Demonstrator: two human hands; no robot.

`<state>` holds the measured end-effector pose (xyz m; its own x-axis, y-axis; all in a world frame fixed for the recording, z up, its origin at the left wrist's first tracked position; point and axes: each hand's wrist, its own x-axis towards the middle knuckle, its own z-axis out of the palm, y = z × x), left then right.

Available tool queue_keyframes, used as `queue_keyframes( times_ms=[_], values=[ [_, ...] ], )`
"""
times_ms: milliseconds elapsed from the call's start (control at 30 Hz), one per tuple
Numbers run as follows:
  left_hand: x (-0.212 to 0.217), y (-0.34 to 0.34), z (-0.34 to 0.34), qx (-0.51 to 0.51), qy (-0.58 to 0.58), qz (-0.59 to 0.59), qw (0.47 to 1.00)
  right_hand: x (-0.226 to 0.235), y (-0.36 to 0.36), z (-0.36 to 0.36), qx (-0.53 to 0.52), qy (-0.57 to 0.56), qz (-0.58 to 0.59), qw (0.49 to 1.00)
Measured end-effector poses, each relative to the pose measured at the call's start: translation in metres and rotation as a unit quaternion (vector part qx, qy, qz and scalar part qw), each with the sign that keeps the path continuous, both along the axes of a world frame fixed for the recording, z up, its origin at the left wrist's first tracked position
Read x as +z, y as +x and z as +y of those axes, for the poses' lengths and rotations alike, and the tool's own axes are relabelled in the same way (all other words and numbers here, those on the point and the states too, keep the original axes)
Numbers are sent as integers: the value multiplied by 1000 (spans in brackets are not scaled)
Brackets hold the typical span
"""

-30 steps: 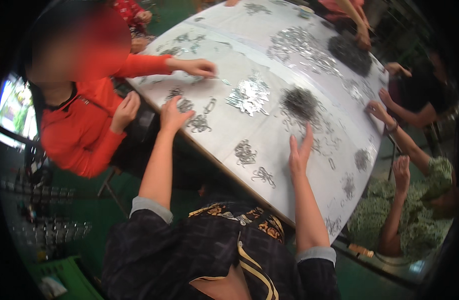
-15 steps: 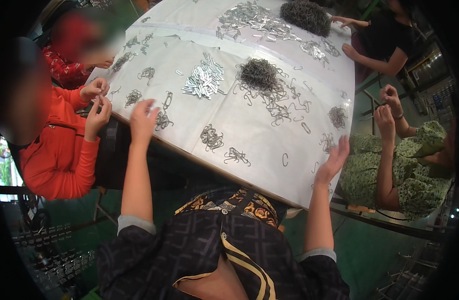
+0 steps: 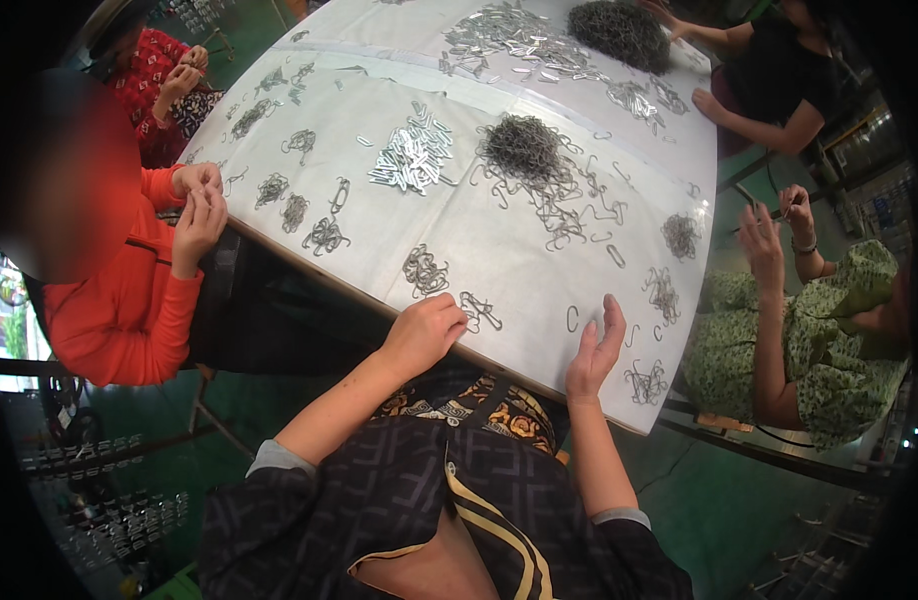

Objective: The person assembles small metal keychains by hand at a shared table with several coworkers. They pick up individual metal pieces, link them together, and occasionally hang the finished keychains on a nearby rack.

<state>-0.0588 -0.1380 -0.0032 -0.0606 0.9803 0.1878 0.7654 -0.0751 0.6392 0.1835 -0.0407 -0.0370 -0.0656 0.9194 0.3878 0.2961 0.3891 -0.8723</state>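
My left hand (image 3: 426, 330) is closed, its fingertips pressed together at the left edge of a small pile of bent wire hooks (image 3: 482, 312) by the near table edge. Whether a hook is between them is hidden. My right hand (image 3: 597, 355) is open, fingers stretched upward, and seems to hold nothing. Nearest to it lies a single C-shaped wire hook (image 3: 572, 319). Another little heap of hooks (image 3: 425, 271) sits just beyond my left hand. Farther off are a dense dark mound of wire hooks (image 3: 521, 147) and a heap of shiny flat metal pieces (image 3: 414, 155).
The white-covered table (image 3: 379, 265) carries several more small hook piles along its left and right sides. Co-workers surround it: a red sleeve (image 3: 129, 310) at left, a green patterned sleeve (image 3: 849, 340) at right, a black sleeve (image 3: 779, 65) at far right.
My left hand has swung right and nearer, from the left-side piles to the front pile, its fingers closing. My right hand has come left, away from the right-side piles.
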Motion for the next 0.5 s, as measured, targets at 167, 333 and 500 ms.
queue_keyframes(
  times_ms=[167,333,500],
  values=[
    [9,1,2,27,-20,-37,999,3,1,0,1,-1,-19,1000],
    [-4,11,11,5,2,-58,998,3,1,-1,33,35,-43,998],
    [-1,23,16,10,12,-64,998,10,-3,0,22,-19,-66,997]
  ],
)
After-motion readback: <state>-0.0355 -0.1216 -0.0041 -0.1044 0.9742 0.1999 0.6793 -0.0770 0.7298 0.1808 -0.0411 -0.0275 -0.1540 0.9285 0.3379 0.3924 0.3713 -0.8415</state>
